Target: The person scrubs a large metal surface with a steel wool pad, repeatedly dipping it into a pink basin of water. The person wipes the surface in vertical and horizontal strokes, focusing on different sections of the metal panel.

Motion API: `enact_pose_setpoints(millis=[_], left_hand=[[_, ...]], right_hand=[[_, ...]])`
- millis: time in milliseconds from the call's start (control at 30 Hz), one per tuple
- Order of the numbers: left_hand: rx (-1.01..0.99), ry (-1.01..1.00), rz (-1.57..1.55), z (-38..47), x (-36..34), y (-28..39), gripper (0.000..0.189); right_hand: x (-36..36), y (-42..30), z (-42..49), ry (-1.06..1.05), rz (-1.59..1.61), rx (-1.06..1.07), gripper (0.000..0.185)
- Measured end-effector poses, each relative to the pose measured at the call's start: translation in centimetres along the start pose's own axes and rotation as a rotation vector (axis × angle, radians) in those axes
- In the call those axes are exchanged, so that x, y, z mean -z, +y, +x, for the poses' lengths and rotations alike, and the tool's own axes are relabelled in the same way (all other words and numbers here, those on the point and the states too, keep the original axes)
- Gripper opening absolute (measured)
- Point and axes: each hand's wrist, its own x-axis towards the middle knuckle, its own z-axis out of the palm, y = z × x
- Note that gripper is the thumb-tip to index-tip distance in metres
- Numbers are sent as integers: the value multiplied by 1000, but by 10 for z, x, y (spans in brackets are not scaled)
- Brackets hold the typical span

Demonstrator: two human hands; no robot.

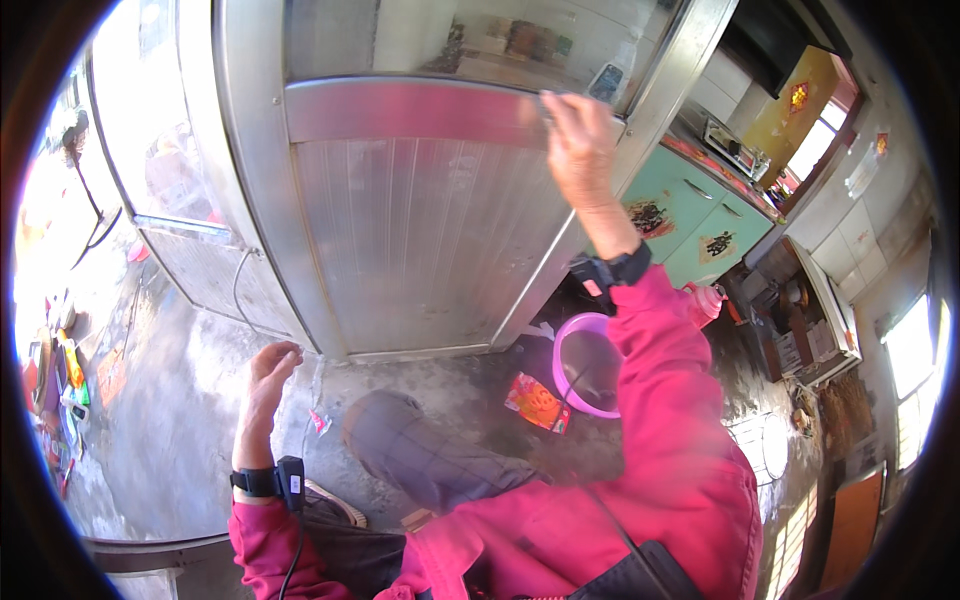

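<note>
My right hand (581, 146) is raised against the cross rail (412, 111) of an aluminium-framed partition. Something small and dark grey (547, 112) shows at its pinched fingertips, too blurred to name. Glass (420, 37) fills the frame above the rail, and a ribbed metal panel (435, 247) lies below it. Low on the left, my left hand (274, 367) is loosely curled beside the foot of the frame, with nothing visible in it. Both wrists wear black bands. A pink-purple basin (559, 367) stands on the floor, partly hidden by my right sleeve.
A metal-and-glass door leaf (217, 277) angles off at left. Near the basin lies a red and orange packet (536, 401). Green cabinets (697, 202) carry a gas stove (731, 146) at right. Mixed items (67, 375) clutter the floor at far left. My bent knee (390, 427) is close to the panel.
</note>
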Motion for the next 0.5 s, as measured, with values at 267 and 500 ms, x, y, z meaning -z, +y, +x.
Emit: enact_pose_setpoints(millis=[267, 500], left_hand=[[56, 23, 66, 6, 1, -6, 34], [-35, -20, -30, -4, 6, -3, 32]], right_hand=[[-69, -116, 48, -94, 210, 245, 40], [-10, -5, -26, -82, -13, 117, 46]])
